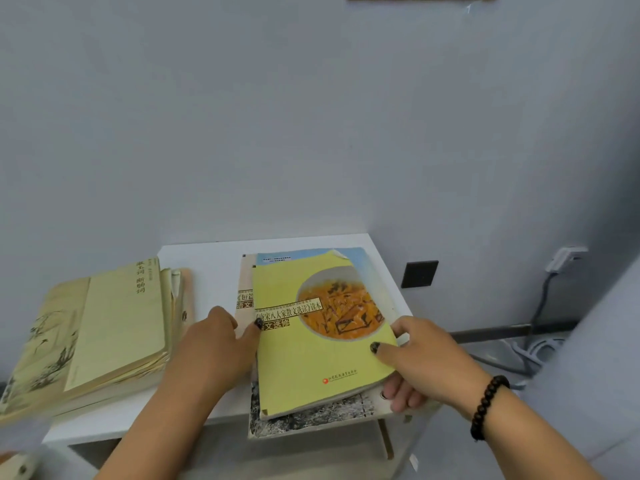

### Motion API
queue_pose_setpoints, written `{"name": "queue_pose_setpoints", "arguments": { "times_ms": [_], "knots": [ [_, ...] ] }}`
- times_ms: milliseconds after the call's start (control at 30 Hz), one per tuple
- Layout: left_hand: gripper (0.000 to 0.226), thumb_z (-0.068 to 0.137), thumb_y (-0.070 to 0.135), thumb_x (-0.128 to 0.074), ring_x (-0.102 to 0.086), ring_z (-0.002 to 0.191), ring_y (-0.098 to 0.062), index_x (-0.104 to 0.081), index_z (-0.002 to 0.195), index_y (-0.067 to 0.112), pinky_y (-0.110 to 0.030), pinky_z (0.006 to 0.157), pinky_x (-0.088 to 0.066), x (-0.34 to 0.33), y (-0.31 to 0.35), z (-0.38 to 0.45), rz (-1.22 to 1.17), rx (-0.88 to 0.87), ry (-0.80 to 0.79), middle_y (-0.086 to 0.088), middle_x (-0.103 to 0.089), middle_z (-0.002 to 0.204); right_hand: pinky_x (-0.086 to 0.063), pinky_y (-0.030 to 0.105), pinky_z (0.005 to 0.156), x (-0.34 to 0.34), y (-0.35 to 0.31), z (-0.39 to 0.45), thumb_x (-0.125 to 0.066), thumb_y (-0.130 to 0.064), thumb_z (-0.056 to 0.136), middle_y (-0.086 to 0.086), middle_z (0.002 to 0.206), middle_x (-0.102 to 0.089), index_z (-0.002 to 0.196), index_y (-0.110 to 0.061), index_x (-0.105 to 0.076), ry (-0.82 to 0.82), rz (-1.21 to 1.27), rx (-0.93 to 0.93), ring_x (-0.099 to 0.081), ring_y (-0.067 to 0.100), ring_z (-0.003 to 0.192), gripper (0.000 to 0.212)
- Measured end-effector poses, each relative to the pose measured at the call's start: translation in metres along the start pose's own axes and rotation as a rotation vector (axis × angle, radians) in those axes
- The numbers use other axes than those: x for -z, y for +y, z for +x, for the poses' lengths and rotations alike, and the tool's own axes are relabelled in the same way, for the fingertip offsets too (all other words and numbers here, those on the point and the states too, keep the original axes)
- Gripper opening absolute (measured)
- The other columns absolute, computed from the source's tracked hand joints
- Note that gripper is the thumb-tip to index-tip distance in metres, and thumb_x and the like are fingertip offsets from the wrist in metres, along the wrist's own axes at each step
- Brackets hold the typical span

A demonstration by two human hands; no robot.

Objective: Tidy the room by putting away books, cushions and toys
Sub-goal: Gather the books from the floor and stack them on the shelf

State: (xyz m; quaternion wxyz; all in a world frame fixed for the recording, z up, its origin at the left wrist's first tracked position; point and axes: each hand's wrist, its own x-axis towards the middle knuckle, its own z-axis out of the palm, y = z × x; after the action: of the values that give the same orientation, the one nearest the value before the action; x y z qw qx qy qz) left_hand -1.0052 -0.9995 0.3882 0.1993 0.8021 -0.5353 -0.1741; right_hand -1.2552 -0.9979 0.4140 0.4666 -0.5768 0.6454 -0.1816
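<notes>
Two piles of books sit on the white counter point(214, 268) in front of me. The top book of the right pile is the yellow book point(311, 344). It has a round orange picture on its cover, dark writing across the middle, and a top corner that curls over. It lies flat on a few more books point(311, 419), and the pile sticks out past the front edge of the counter.

My right hand point(420, 363) grips the right edge of the yellow book, thumb on the cover and fingers curled under it. My left hand point(216, 344) rests at the left edge of the pile with its fingers fairly straight, the tips touching the books. I wear a dark bead bracelet point(486, 407) on my right wrist.

The left pile point(100, 332) is pale, with ink drawings of plants on the covers.

The books under the yellow one are mostly hidden, so I cannot read them. The left pile's bottom corner is blurry and cut off.
</notes>
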Motion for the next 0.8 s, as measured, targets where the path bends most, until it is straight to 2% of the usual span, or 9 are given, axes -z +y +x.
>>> {"name": "queue_pose_setpoints", "arguments": {
  "times_ms": [100,167,333,433,533,600,667,733,800],
  "knots": [
    [0.048,0.096,0.041,-0.051,-0.069,0.059,-0.023,-0.068,0.076,0.0,-0.036,0.068,-0.059,0.005,0.0,0.001,-0.043,0.0,-0.074,-0.008,-0.071,0.06,-0.048,0.024,0.044,0.005,0.0,-0.004,-0.052,-0.024,0.098,0.01,0.061,-0.071,0.117,-0.014,-0.051,-0.022,-0.057,0.014,-0.064,0.02,0.047,0.022],
    [0.053,0.097,0.04,-0.05,-0.069,0.054,-0.02,-0.068,0.066,0.001,-0.035,0.067,-0.06,0.007,0.003,-0.001,-0.048,-0.012,-0.12,-0.006,-0.069,0.054,-0.048,0.023,0.044,0.009,-0.003,-0.009,-0.051,-0.021,0.099,0.011,0.06,-0.07,0.119,-0.013,-0.052,-0.046,-0.056,0.028,-0.063,0.019,0.046,0.022],
    [0.044,0.096,0.039,-0.05,-0.07,0.06,-0.019,-0.065,0.08,0.001,-0.036,0.068,-0.06,0.004,0.007,-0.005,-0.031,-0.053,-0.133,-0.005,-0.072,0.061,-0.046,0.024,0.043,0.011,-0.004,-0.019,-0.045,-0.021,0.1,0.012,0.057,-0.067,0.111,-0.004,-0.053,-0.13,-0.11,0.018,-0.06,0.02,0.043,0.021],
    [0.035,0.094,0.042,-0.051,-0.069,0.065,-0.019,-0.061,0.084,0.01,-0.038,0.071,-0.059,0.001,0.003,-0.002,-0.044,-0.03,-0.116,-0.004,-0.072,0.064,-0.049,0.027,0.046,0.008,-0.005,-0.026,-0.045,-0.026,0.099,0.014,0.061,-0.07,0.106,-0.005,-0.053,-0.175,-0.208,-0.006,-0.062,0.022,0.047,0.023],
    [0.027,0.097,0.043,-0.045,-0.065,0.077,-0.021,-0.052,0.091,0.017,-0.037,0.072,-0.054,-0.002,0.001,-0.001,0.056,-0.077,0.047,-0.002,-0.069,0.077,-0.055,0.025,0.054,0.005,-0.001,-0.026,-0.048,-0.033,0.098,0.006,0.07,-0.071,0.108,-0.016,-0.056,-0.093,-0.428,-0.022,-0.064,0.013,0.05,0.022],
    [0.023,0.099,0.037,-0.042,-0.061,0.089,-0.025,-0.048,0.103,0.015,-0.035,0.073,-0.05,-0.004,0.0,0.001,0.065,-0.105,0.158,-0.002,-0.066,0.092,-0.056,0.024,0.063,0.006,0.004,-0.016,-0.049,-0.041,0.096,-0.003,0.082,-0.066,0.116,-0.024,-0.057,0.132,-0.599,0.014,-0.064,0.006,0.06,0.028],
    [0.026,0.099,0.031,-0.043,-0.057,0.102,-0.03,-0.048,0.115,0.011,-0.036,0.078,-0.046,-0.007,0.0,0.006,0.064,-0.093,0.127,-0.007,-0.062,0.11,-0.055,0.026,0.073,0.008,0.009,-0.004,-0.047,-0.05,0.095,-0.006,0.099,-0.064,0.128,-0.025,-0.052,0.312,-0.619,0.058,-0.062,0.007,0.079,0.042],
    [0.026,0.099,0.025,-0.041,-0.054,0.105,-0.031,-0.048,0.119,0.01,-0.037,0.082,-0.046,-0.01,0.002,0.009,0.015,-0.07,0.01,-0.009,-0.061,0.114,-0.052,0.029,0.082,0.008,0.013,0.008,-0.045,-0.055,0.094,-0.003,0.116,-0.056,0.137,-0.023,-0.044,0.345,-0.589,0.079,-0.056,0.011,0.098,0.054],
    [0.026,0.098,0.017,-0.039,-0.056,0.103,-0.029,-0.048,0.122,0.013,-0.037,0.084,-0.048,-0.01,0.006,0.007,-0.103,-0.048,-0.069,-0.006,-0.062,0.113,-0.048,0.032,0.09,0.004,0.014,0.014,-0.043,-0.058,0.093,0.001,0.126,-0.047,0.139,-0.022,-0.039,0.284,-0.595,0.065,-0.049,0.017,0.113,0.058]
  ]
}}
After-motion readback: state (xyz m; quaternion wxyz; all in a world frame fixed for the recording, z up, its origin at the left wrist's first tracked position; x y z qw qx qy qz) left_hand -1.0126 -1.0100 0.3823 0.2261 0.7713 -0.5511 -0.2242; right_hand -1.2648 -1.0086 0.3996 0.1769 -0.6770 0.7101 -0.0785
